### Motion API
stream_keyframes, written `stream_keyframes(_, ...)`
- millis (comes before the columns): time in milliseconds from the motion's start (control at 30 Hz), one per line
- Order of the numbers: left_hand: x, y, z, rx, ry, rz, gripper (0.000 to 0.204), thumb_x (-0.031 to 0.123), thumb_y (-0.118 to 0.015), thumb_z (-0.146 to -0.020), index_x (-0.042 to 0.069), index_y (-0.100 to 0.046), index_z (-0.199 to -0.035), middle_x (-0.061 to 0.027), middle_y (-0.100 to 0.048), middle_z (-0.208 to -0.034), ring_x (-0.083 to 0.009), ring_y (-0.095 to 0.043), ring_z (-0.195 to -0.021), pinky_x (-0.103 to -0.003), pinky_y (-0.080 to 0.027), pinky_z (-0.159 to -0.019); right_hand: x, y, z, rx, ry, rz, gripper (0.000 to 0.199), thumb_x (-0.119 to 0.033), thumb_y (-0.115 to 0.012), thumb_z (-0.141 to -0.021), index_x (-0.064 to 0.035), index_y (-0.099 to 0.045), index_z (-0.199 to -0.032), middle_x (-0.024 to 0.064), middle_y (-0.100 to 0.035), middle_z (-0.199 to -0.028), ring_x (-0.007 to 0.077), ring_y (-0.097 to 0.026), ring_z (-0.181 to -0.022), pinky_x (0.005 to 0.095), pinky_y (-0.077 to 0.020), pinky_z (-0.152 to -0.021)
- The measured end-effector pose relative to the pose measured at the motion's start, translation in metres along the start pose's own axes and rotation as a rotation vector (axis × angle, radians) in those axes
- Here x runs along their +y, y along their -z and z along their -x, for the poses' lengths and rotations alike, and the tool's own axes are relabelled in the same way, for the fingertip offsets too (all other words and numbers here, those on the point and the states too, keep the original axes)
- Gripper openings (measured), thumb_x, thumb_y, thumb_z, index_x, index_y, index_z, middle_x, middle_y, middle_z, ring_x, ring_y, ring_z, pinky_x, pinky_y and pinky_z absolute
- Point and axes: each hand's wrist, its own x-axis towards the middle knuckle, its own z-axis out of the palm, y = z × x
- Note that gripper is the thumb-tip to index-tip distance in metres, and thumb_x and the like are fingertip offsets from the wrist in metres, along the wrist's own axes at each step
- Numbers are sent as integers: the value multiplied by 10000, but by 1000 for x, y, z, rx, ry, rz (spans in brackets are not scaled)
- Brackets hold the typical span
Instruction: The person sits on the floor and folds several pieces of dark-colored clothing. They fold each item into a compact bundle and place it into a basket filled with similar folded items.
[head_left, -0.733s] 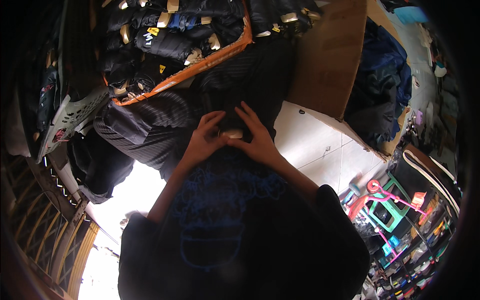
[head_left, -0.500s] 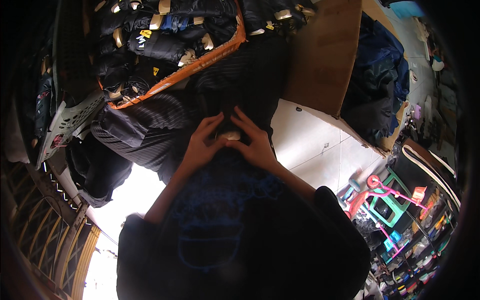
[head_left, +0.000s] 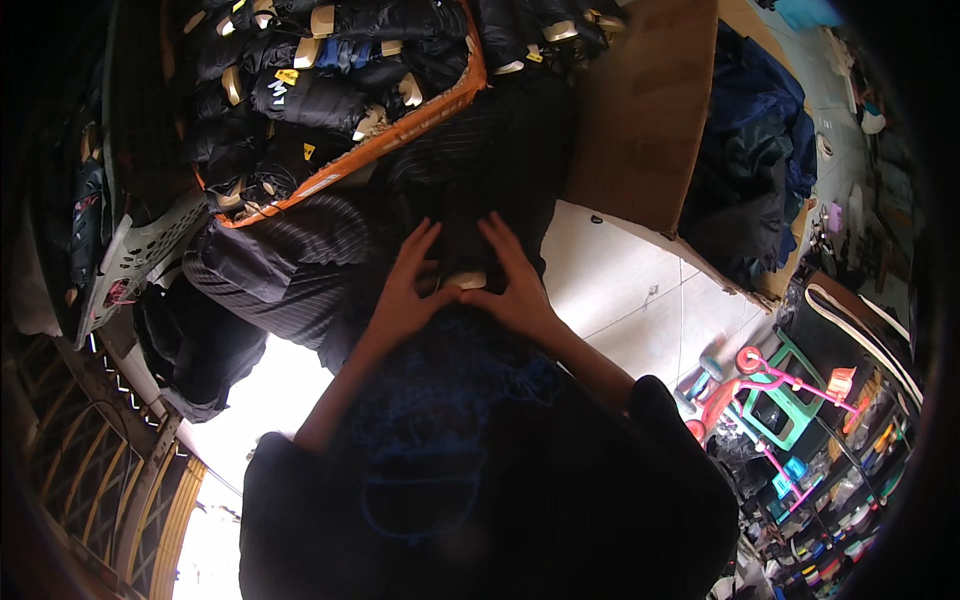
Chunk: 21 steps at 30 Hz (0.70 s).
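Our left hand point(head_left: 402, 303) and right hand point(head_left: 519, 296), fingers point(head_left: 506, 247) curved and spread, a small cream piece point(head_left: 467, 280) between them, any grip we cannot tell, orange-rimmed basket point(head_left: 372, 151) beyond the fingers leftward, cardboard box point(head_left: 640, 120) beyond them rightward.

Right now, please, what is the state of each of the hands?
Left hand: half-curled, thumb at the beige piece; grip cannot be told.
Right hand: half-curled, thumb at the same piece; grip cannot be told.
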Motion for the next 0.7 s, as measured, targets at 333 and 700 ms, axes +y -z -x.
stream_keyframes(333,-7,0,1,-7,-115,-205,547,115,-721,-847,12,-546,-1355,-167,-496,-1451,-333,-517,-1299,-391,-462,-1051,7,-18,8,51,-10,-97,743,-264,-812,-785,-23,-486,-1408,240,-354,-1524,369,-438,-1347,409,-449,-1049)
stream_keyframes(700,5,-6,-8,118,-233,-114,468,60,-713,-837,14,-609,-1291,-167,-574,-1369,-305,-573,-1256,-372,-470,-1029,-4,2,-1,121,41,-135,788,-260,-833,-763,-89,-465,-1439,250,-478,-1434,390,-553,-1245,415,-531,-943)
